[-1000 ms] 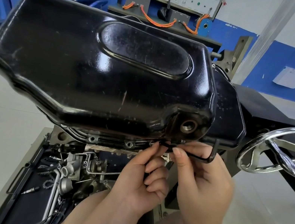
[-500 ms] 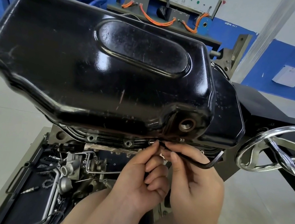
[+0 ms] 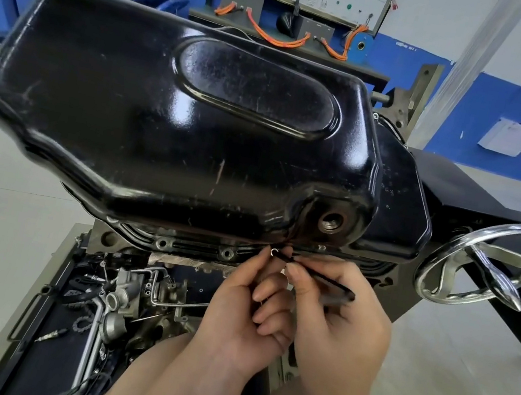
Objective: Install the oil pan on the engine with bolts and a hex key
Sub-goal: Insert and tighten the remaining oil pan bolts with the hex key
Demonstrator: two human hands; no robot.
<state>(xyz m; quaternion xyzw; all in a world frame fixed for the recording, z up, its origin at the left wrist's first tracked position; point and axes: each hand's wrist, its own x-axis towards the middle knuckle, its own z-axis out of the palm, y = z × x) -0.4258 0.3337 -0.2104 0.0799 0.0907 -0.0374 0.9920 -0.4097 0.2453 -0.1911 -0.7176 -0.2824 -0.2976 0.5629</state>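
Two fixing points [image 3: 162, 243] [image 3: 227, 254] show on the near edge of the flange, left of the hands. Each is a small ring that could be a seated bolt head or a bare hole; they are too small to tell.

The pan [image 3: 159, 130] sits on the engine [image 3: 99, 235], its flange lying against the block all along the near edge. Placing it looks done, and the work seems to be in the bolting stage.

Toward the near right corner of the pan, just below the open drain hole [image 3: 331, 222], the right hand [image 3: 343, 333] pinches the hex key [image 3: 324, 280] between thumb and forefinger. The long arm of the key runs back across the fingers. Its tip meets a bolt [image 3: 274, 252] whose bright head just shows at the flange.

The left hand [image 3: 237, 318] reaches up beside it, its forefinger at the end of the key and its other fingers curled. Whether it pinches the bolt or only steadies the key, I cannot tell.

Such a light finger grip suggests this bolt is being started or run down, not given its final pull. The far and side edges of the flange are hidden, so the number of bolts left is unknown, and the drain hole has no plug. A handwheel [image 3: 484, 264] stands off the right end, and a tray [image 3: 33, 314] of loose parts lies below the near left corner.
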